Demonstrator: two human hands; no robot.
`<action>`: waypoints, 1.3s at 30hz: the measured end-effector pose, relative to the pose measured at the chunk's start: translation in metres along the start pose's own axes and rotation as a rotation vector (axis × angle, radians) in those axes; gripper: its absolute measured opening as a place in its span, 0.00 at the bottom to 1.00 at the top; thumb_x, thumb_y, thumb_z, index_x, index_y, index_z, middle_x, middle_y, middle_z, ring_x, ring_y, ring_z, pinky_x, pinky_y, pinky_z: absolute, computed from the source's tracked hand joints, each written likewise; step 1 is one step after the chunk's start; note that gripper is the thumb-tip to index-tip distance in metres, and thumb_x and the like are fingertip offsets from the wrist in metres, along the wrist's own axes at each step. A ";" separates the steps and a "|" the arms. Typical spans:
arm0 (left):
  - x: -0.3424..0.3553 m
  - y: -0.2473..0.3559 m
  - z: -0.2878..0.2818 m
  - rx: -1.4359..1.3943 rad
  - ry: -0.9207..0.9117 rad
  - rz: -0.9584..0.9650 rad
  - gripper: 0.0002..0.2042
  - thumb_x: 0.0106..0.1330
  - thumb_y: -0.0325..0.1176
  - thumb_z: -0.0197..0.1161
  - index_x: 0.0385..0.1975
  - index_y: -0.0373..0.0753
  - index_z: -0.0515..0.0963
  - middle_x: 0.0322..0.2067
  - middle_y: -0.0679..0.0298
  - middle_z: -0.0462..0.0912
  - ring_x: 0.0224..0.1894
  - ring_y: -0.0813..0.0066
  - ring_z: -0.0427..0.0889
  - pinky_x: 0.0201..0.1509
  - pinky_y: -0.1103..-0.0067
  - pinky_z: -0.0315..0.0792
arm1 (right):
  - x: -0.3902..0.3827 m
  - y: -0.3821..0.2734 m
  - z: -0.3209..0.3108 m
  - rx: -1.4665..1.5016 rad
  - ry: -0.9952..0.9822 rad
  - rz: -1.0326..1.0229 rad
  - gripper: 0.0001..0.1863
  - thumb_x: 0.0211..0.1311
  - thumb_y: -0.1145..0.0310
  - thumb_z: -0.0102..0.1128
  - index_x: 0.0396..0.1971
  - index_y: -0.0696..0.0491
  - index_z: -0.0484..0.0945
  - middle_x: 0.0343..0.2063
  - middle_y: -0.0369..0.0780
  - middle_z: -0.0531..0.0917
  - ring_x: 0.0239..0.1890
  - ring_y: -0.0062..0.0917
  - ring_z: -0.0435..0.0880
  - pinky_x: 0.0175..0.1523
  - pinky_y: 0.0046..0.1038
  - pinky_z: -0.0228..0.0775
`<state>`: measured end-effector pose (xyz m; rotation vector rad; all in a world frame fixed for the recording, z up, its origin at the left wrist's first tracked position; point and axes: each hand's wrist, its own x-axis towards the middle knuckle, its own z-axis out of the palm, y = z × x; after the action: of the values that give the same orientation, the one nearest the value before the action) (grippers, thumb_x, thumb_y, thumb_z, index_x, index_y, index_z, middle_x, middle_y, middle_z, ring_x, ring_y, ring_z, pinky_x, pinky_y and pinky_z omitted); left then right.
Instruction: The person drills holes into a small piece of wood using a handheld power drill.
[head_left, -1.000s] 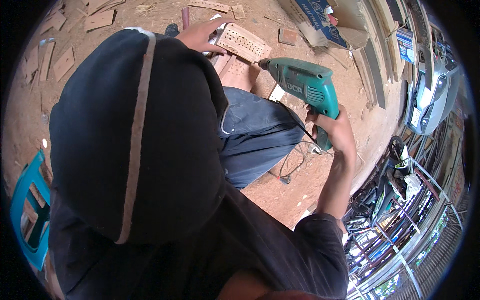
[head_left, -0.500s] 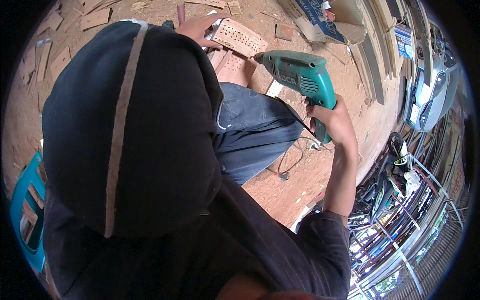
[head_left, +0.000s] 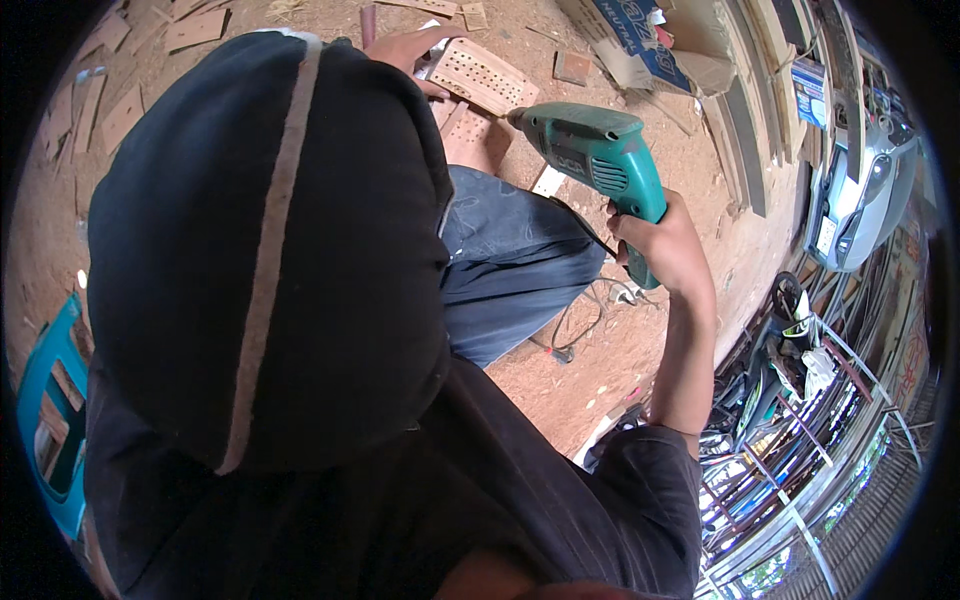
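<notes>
My right hand (head_left: 660, 240) is wrapped round the handle of a green power drill (head_left: 598, 150), which points leftward. The drill's chuck is close against the lower right end of a wooden block (head_left: 484, 77) that is dotted with rows of small holes. From the block's left end my left hand (head_left: 412, 58) grips it, partly hidden by a dark cap (head_left: 250, 250) with a brown stripe. Whether the bit is inside the wood cannot be made out. Under the block lies another reddish board (head_left: 475, 140) with holes, next to my trouser leg (head_left: 520, 240).
Loose wood pieces (head_left: 125, 125) lie on the dirt floor at far left. A cardboard box (head_left: 640, 45) and upright planks (head_left: 740, 150) stand at far right. A dark cord (head_left: 590, 325) lies by my knee. A teal plastic chair (head_left: 55, 420) is at left, a motorbike (head_left: 770, 370) at right.
The dark cap has shifted slightly to the right. The drill has tilted a little and its body sits slightly farther left; both hands keep their holds.
</notes>
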<state>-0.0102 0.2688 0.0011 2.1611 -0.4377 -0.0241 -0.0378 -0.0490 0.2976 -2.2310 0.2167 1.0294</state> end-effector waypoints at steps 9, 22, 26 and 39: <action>0.003 0.005 -0.002 -0.007 -0.031 -0.029 0.45 0.53 0.49 0.77 0.71 0.49 0.61 0.55 0.51 0.79 0.51 0.50 0.81 0.61 0.59 0.70 | 0.001 -0.003 0.000 -0.097 -0.001 -0.012 0.08 0.51 0.76 0.61 0.33 0.61 0.78 0.23 0.38 0.80 0.20 0.22 0.79 0.26 0.26 0.74; 0.002 0.001 0.000 -0.040 -0.017 -0.011 0.45 0.53 0.47 0.76 0.71 0.46 0.61 0.56 0.51 0.79 0.52 0.49 0.80 0.64 0.60 0.68 | 0.011 -0.010 0.004 -0.176 -0.006 0.021 0.08 0.52 0.75 0.63 0.32 0.60 0.79 0.23 0.37 0.80 0.21 0.21 0.79 0.27 0.25 0.74; 0.003 0.004 0.000 -0.012 -0.006 0.025 0.44 0.54 0.46 0.76 0.71 0.46 0.61 0.56 0.51 0.79 0.51 0.50 0.81 0.64 0.60 0.67 | 0.013 -0.006 0.002 -0.189 -0.023 0.026 0.08 0.51 0.75 0.63 0.33 0.60 0.78 0.23 0.37 0.80 0.21 0.21 0.79 0.27 0.25 0.74; 0.010 0.008 -0.008 0.025 -0.099 -0.004 0.43 0.55 0.47 0.76 0.70 0.46 0.61 0.60 0.49 0.75 0.61 0.51 0.76 0.66 0.61 0.67 | 0.017 0.002 0.010 -0.214 -0.018 -0.039 0.09 0.51 0.71 0.63 0.29 0.62 0.78 0.19 0.39 0.79 0.19 0.24 0.81 0.27 0.28 0.74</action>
<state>-0.0019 0.2674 0.0137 2.1917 -0.4926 -0.1291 -0.0335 -0.0427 0.2797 -2.4057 0.0571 1.0949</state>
